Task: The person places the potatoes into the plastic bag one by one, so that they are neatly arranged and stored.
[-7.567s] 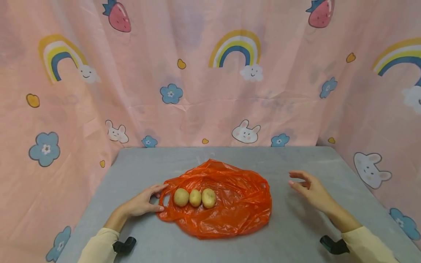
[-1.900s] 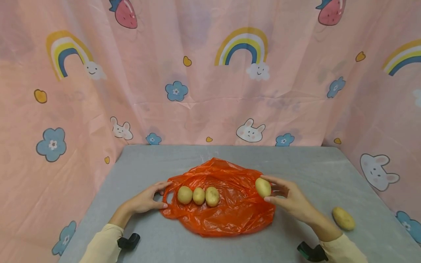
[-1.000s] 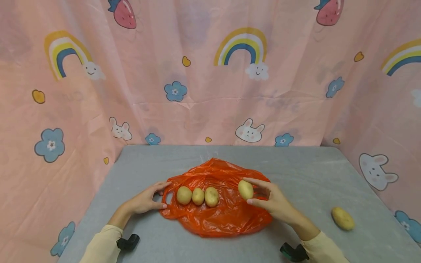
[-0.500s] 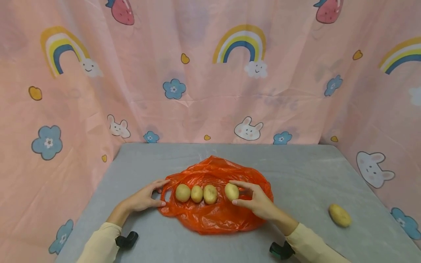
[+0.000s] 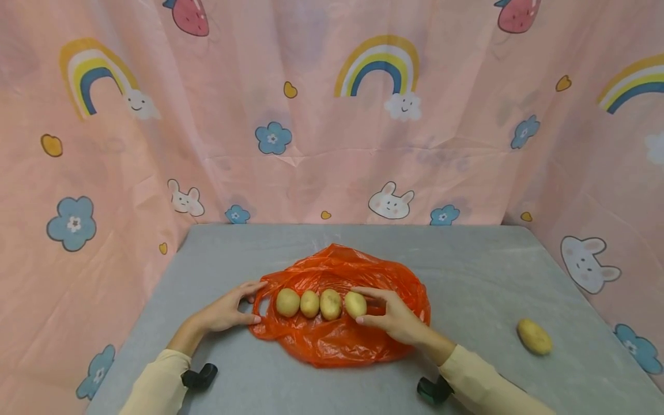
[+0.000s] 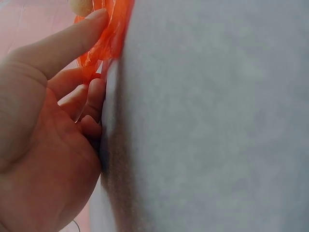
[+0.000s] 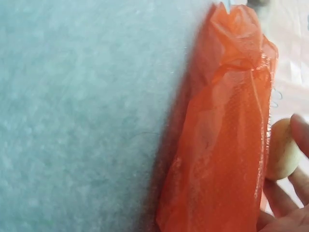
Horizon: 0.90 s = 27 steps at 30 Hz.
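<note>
A red plastic bag [image 5: 358, 343] lies spread on the table. On its left part sit three potatoes in a row: the left potato [image 5: 287, 302], the middle potato [image 5: 309, 304] and the right potato [image 5: 330, 304]. My right hand [image 5: 396, 317] pinches another potato [image 5: 355, 304] between thumb and fingers, just right of the row with a small gap. The right wrist view shows this held potato [image 7: 283, 149] beyond the red plastic. My left hand [image 5: 225, 308] rests at the bag's handle end, thumb and index finger spread apart and touching the plastic; the left wrist view shows its thumb [image 6: 72, 46] against the bag.
A loose potato [image 5: 534, 337] lies on the grey table [image 5: 467, 253] at the right, apart from the bag. A pink patterned curtain [image 5: 321, 184] hangs behind the table and at both sides. Each wrist carries a black camera mount.
My right hand has brought a potato in from the right, leftward over the bag to beside the row. The loose potato at right was out of view at first. My left hand has stayed put.
</note>
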Each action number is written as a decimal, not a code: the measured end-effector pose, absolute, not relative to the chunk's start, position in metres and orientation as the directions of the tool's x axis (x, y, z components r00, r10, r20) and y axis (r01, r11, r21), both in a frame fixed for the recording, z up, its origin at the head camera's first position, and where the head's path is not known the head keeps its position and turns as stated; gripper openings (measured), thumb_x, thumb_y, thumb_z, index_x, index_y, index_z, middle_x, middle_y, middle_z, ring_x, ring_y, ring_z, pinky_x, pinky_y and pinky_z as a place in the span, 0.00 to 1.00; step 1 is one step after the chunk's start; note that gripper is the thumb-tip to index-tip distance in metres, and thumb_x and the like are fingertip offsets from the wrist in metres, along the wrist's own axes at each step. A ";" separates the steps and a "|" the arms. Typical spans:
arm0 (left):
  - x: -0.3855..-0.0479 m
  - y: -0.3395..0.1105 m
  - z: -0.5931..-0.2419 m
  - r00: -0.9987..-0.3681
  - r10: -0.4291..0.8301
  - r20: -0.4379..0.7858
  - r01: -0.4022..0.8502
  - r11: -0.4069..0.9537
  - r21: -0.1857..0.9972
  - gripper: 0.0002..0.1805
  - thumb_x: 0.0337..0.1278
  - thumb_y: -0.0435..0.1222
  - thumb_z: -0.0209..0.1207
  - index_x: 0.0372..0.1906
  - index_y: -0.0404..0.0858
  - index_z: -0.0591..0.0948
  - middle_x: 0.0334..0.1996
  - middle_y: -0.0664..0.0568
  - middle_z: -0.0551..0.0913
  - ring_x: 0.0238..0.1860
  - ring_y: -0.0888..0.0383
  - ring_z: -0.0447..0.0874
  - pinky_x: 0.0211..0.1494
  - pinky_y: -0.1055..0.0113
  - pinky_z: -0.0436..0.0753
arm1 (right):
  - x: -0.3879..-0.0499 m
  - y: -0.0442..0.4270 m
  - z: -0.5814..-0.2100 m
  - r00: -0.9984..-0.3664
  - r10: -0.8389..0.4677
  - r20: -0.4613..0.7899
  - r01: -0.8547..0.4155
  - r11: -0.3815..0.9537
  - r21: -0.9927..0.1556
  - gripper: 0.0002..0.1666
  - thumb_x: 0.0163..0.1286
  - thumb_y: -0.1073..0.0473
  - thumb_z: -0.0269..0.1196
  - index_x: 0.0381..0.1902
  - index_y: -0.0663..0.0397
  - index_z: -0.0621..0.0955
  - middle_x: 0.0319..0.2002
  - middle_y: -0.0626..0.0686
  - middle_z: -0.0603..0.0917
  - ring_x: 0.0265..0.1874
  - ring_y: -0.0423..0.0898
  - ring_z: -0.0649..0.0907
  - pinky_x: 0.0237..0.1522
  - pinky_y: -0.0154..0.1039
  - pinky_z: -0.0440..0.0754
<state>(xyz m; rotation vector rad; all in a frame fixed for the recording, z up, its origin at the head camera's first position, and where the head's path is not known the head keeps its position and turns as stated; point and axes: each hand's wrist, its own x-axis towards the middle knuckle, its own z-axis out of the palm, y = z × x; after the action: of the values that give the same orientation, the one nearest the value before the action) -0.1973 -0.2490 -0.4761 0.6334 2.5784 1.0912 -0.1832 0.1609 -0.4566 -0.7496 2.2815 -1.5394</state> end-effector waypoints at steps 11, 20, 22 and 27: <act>-0.198 -0.253 -0.475 -0.860 0.506 -0.060 0.307 0.608 0.732 0.43 0.59 0.44 0.70 0.76 0.34 0.65 0.69 0.39 0.68 0.54 0.54 0.68 0.60 0.63 0.69 | -0.185 0.156 -0.459 -0.845 -0.534 0.030 -0.280 0.394 -0.875 0.35 0.69 0.58 0.68 0.70 0.62 0.73 0.68 0.63 0.76 0.60 0.55 0.77 0.54 0.40 0.82; -0.198 -0.253 -0.476 -0.859 0.509 -0.057 0.317 0.615 0.722 0.43 0.58 0.45 0.70 0.75 0.33 0.66 0.69 0.38 0.68 0.53 0.56 0.69 0.60 0.64 0.69 | -0.187 0.146 -0.462 -0.890 -0.456 0.028 -0.279 0.495 -0.823 0.33 0.66 0.61 0.70 0.68 0.60 0.76 0.67 0.60 0.78 0.68 0.59 0.75 0.68 0.61 0.70; -0.198 -0.253 -0.477 -0.859 0.509 -0.055 0.318 0.615 0.722 0.43 0.59 0.45 0.70 0.75 0.34 0.66 0.69 0.38 0.68 0.53 0.56 0.69 0.60 0.65 0.69 | -0.188 0.143 -0.463 -0.899 -0.437 0.021 -0.266 0.507 -0.820 0.33 0.65 0.62 0.70 0.67 0.59 0.77 0.66 0.60 0.79 0.69 0.60 0.74 0.69 0.63 0.68; -0.199 -0.252 -0.477 -0.856 0.515 -0.055 0.321 0.611 0.724 0.43 0.59 0.45 0.69 0.75 0.34 0.66 0.71 0.37 0.67 0.53 0.56 0.70 0.60 0.64 0.70 | -0.188 0.139 -0.464 -0.926 -0.378 -0.003 -0.218 0.541 -0.812 0.31 0.64 0.63 0.71 0.65 0.57 0.79 0.65 0.59 0.80 0.68 0.59 0.75 0.69 0.63 0.68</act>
<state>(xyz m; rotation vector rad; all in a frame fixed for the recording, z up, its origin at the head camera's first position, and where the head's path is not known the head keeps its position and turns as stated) -0.1993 -0.2521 -0.4767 0.6834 2.5805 1.0836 -0.1878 0.1390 -0.4636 -0.5072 2.5972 -1.3317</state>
